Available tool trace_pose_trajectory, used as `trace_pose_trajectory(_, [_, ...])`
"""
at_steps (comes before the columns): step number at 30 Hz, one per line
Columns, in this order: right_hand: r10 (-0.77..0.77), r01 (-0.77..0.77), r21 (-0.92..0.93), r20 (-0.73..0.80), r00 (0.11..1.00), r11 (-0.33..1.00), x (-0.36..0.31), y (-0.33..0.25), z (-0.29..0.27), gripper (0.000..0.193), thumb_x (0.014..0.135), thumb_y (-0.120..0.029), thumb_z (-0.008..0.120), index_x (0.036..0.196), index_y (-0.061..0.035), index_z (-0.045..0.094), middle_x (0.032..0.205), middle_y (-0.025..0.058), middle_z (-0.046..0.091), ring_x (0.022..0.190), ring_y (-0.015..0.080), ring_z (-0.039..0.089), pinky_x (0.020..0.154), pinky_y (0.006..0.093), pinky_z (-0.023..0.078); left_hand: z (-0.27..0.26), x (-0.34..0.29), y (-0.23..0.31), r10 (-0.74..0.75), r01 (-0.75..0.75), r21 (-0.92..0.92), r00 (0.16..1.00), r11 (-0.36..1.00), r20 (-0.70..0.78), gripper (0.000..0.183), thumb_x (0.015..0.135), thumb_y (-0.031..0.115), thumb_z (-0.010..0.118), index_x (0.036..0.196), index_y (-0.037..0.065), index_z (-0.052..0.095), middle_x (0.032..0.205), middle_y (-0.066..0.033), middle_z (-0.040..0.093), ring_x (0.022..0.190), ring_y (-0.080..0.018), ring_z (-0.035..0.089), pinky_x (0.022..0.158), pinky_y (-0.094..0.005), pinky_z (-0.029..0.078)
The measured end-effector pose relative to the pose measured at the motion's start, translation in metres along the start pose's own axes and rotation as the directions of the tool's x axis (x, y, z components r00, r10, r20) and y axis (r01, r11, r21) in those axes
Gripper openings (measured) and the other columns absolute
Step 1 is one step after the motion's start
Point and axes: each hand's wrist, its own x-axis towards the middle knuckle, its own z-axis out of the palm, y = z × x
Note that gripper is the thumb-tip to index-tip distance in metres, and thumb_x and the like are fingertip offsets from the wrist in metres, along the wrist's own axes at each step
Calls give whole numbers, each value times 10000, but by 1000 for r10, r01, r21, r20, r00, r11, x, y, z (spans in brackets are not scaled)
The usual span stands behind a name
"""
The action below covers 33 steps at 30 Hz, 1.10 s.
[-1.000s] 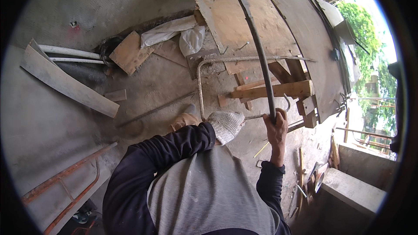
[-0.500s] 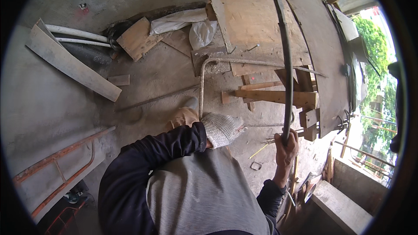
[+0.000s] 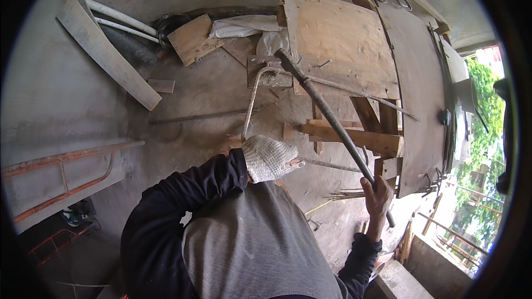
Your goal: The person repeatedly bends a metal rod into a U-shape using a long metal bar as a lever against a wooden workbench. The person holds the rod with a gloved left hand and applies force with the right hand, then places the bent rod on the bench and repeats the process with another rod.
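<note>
My left hand (image 3: 270, 158), in a white knitted glove, is closed around a bent steel reinforcing bar (image 3: 251, 102). From the glove the bar climbs to a rounded corner, then runs right across the plywood's lower edge. Another straight length (image 3: 331, 165) of steel sticks out to the right of the glove. My bare right hand (image 3: 378, 199) grips a long dark metal bar (image 3: 338, 124) near its lower end. This bar leans up to the left, and its thicker tip overlaps the bent corner in view; whether they touch I cannot tell.
A plywood sheet (image 3: 341, 41) on timber pieces (image 3: 354, 137) stands ahead, beside a larger brown panel (image 3: 418, 72). A long curved board (image 3: 105, 50) and white pipes (image 3: 124, 17) lean at the left wall. Rusty orange frames (image 3: 64, 160) stand at left. Loose thin rods (image 3: 354, 193) lie near my right hand.
The long metal bar has swung from nearly upright to a leftward lean, its upper end coming down to the rebar's corner. My right hand has shifted slightly right and down. The view has turned somewhat.
</note>
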Motion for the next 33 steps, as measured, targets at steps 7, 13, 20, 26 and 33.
trace_pose_trajectory(7, [-196, 198, -44, 42, 980, 979, 48, 6, 8, 495, 771, -493, 757, 682, -40, 580, 606, 106, 533, 550, 289, 550, 534, 408, 414, -1, -5, 8, 18, -6, 78, 987, 997, -159, 387, 946, 424, 559, 806, 69, 622, 665, -143, 633, 616, -319, 652, 557, -444, 505])
trace_pose_trajectory(13, [-252, 252, -2, -14, 968, 968, 87, 15, 1, 462, 801, -477, 736, 705, -37, 633, 615, 108, 568, 574, 285, 572, 553, 401, 435, 5, -6, 9, 9, 19, 115, 973, 993, -232, 406, 924, 441, 587, 738, 81, 619, 629, -126, 622, 564, -304, 631, 532, -435, 500])
trace_pose_trajectory(20, [-405, 406, 1, -74, 911, 914, 123, 25, 2, 454, 813, -475, 723, 687, -49, 628, 608, 117, 560, 564, 304, 559, 545, 413, 425, 10, -6, 12, 14, 43, 179, 952, 983, -307, 436, 900, 470, 604, 712, 77, 626, 614, -120, 616, 553, -300, 627, 529, -424, 509])
trace_pose_trajectory(26, [-269, 270, -31, 37, 962, 962, 85, 20, 15, 538, 822, -503, 710, 622, -42, 519, 585, 137, 529, 549, 328, 547, 528, 442, 402, 7, -5, 18, 19, 53, 196, 936, 979, -351, 456, 893, 490, 603, 700, 78, 628, 598, -131, 609, 549, -314, 626, 517, -434, 509])
trace_pose_trajectory(33, [-337, 333, -53, -145, 930, 942, 68, 13, 18, 459, 832, -462, 714, 676, -57, 564, 615, 120, 546, 581, 322, 564, 553, 439, 427, 2, -2, 21, -67, 115, 208, 972, 971, -226, 470, 909, 511, 573, 758, 71, 639, 630, -149, 619, 576, -329, 636, 516, -444, 508])
